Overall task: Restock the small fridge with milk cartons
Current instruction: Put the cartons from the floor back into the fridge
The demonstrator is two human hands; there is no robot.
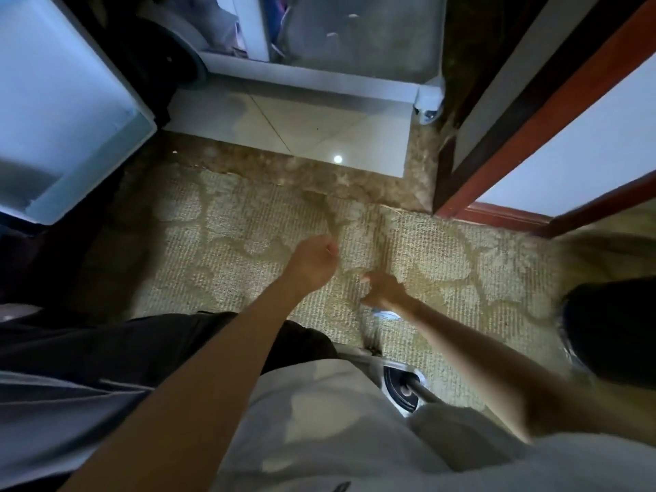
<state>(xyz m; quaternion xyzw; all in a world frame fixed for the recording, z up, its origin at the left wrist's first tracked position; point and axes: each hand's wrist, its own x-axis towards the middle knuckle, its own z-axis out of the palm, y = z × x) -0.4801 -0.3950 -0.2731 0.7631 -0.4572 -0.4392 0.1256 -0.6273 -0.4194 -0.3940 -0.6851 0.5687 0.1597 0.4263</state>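
Plainly no milk carton sure in view: nothing of that shape on the patterned carpet (461,250) or in either palm. Up and to the left, a pale white panel with a ledge along its lower edge, probably the open fridge door (60,101), though too dim and cropped to say for certain; used below as the landmark. Right of the fridge door and lower, the left hand (312,264), curled into a loose fist over the carpet, knuckles toward the door, nothing seen inside the curl. Further right from the fridge door and a little lower again, the right hand (385,289), blurred, thumb stretched toward the left hand; whether clenched or slack, cannot tell. Just beneath that wrist, a small blue-white scrap (387,314), on the far side from the fridge door; possibly a carton's corner, possibly something else, long axis unreadable. Judged from this: left hand nearer the door, right hand nearer the scrap, so any pickup probably falls to the right, with the carry then running up and leftward across the carpet. Beyond the hands and right of the fridge door, a white wheeled frame (312,79) on pale tiles (301,133), well apart from both hands
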